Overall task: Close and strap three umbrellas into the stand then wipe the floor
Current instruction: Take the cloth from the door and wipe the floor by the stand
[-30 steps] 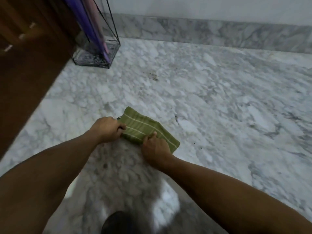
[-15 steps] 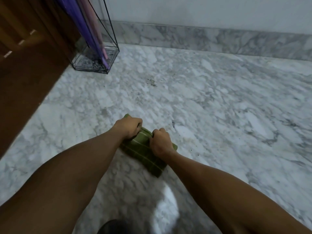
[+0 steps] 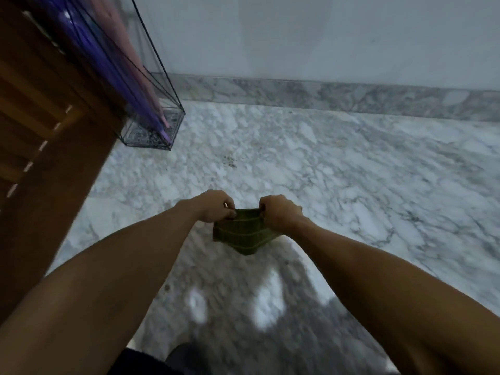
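Note:
A folded green striped cloth (image 3: 244, 235) hangs above the marble floor (image 3: 338, 169) in front of me. My left hand (image 3: 215, 207) pinches its upper left corner and my right hand (image 3: 280, 212) grips its upper right corner. At the far left a wire-framed clear umbrella stand (image 3: 151, 136) sits on the floor by the wall. It holds a closed purple umbrella (image 3: 116, 77) and a closed pink umbrella (image 3: 130, 55), both leaning left. Their upper ends are out of frame, so any third umbrella is not visible.
A brown wooden door (image 3: 35, 147) runs along the left side. A pale wall (image 3: 297, 36) with a marble skirting (image 3: 324, 94) closes the far side. A small patch of dark specks (image 3: 230, 161) lies on the floor beyond the cloth.
Both hands have lifted the green cloth off the floor, each now holding an upper corner. The view has tilted up, showing more wall and stand.

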